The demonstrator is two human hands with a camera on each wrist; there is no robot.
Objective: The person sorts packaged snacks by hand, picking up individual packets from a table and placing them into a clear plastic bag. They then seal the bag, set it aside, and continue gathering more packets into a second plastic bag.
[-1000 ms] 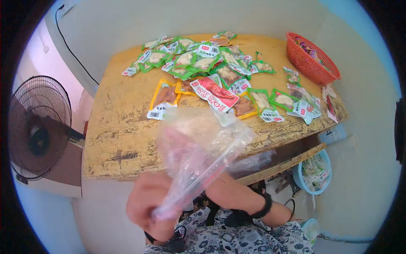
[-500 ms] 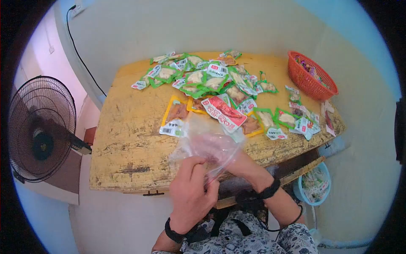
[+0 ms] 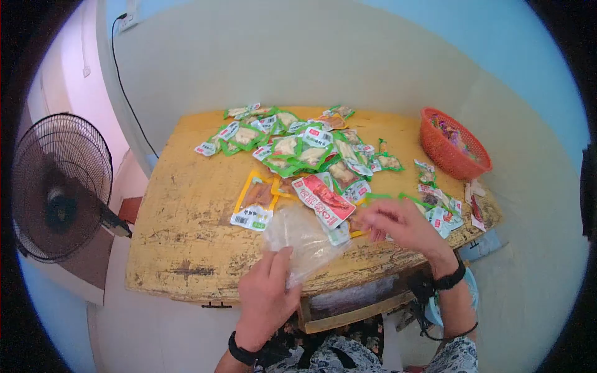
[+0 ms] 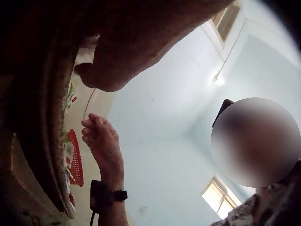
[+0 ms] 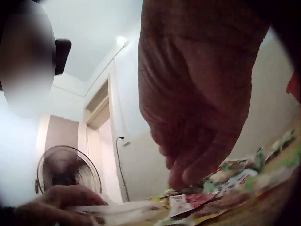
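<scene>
A clear zip bag (image 3: 301, 233) lies over the table's near part, its near edge pinched between the thumb and fingers of my left hand (image 3: 267, 292). In the left wrist view the bag's red zip line (image 4: 89, 103) runs out from that hand. My right hand (image 3: 407, 230) hovers right of the bag, fingers loosely bent with nothing seen in them, over green-edged food packets. Beyond the bag lies a red-and-white packet (image 3: 323, 199), with a yellow-edged packet (image 3: 255, 199) to its left.
Many green-edged packets (image 3: 311, 149) are heaped at the back of the worn yellow table (image 3: 180, 230). A red basket (image 3: 457, 158) with wrapped items stands at the back right. Below the front edge a drawer (image 3: 354, 311) is pulled out. A fan (image 3: 62, 186) stands left.
The right hand has come out of the bag and moved right. The left hand keeps its hold on the bag, which now lies flatter on the table. The head view has tilted up.
</scene>
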